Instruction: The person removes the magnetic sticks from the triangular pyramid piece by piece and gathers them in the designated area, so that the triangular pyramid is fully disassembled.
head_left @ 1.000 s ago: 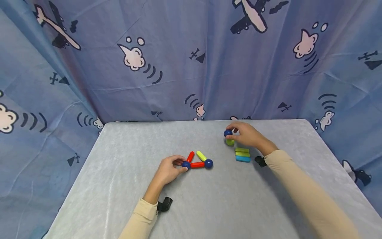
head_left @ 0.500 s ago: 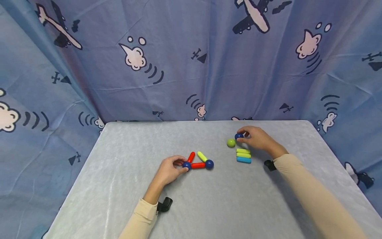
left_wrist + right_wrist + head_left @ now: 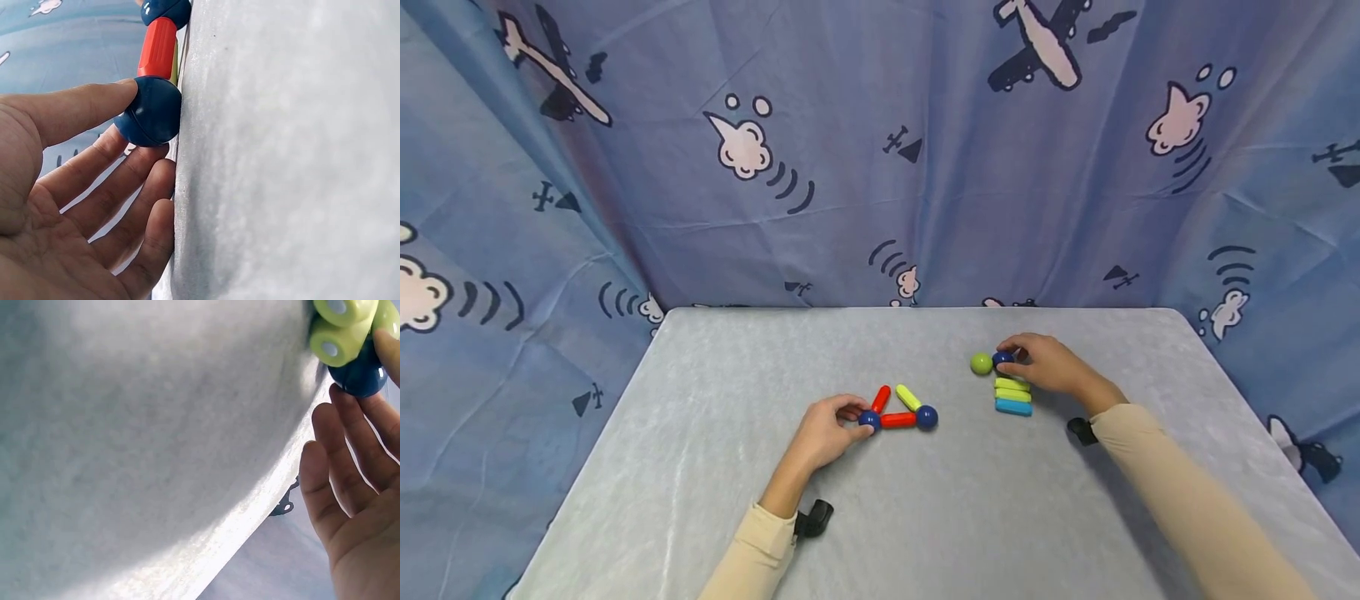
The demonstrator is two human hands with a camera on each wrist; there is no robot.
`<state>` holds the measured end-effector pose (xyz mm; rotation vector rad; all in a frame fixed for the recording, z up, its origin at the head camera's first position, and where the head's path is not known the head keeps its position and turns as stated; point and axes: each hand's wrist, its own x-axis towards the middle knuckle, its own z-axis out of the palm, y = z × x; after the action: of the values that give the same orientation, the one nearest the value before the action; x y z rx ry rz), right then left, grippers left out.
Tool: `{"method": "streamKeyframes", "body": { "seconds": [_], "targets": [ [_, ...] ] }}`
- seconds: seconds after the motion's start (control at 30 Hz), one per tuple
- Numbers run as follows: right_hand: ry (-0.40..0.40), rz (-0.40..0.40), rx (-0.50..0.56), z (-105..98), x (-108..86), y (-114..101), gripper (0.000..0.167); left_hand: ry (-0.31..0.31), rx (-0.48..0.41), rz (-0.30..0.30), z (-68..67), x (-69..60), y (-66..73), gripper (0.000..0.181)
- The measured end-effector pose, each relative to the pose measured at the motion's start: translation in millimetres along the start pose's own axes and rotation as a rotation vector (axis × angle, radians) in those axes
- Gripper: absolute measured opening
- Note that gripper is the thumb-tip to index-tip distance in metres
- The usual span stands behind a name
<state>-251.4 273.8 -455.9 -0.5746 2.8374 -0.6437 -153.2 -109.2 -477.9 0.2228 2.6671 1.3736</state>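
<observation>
Gripping with left hand (image 3: 823, 430) and right hand (image 3: 1048, 364)
Head view: pinching the rightmost blue ball (image 3: 1001, 358) just right of the green ball (image 3: 981, 363), and the leftmost blue ball (image 3: 871, 419) well left of it. Left wrist: pinching the leftmost blue ball, joined to a red stick (image 3: 157, 47), between fingers. Right wrist: pinching the rightmost blue ball between fingers.

the right of the hands (image 3: 372, 519) pinches a blue ball (image 3: 357, 377) partly hidden by two lime rods (image 3: 340, 345).

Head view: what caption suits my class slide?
Left hand holds a shiny blue ball touching red rods; right hand, another ball.
</observation>
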Motion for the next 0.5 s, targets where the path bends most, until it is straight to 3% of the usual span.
{"method": "streamKeyframes", "body": {
  "seconds": [0.5],
  "targets": [
    [0.018, 0.022, 0.024, -0.5, -0.5, -4.7, 0.046, -0.003, 0.002, -0.002, 0.6, -0.3, 0.1, 0.025]
  ]
}}
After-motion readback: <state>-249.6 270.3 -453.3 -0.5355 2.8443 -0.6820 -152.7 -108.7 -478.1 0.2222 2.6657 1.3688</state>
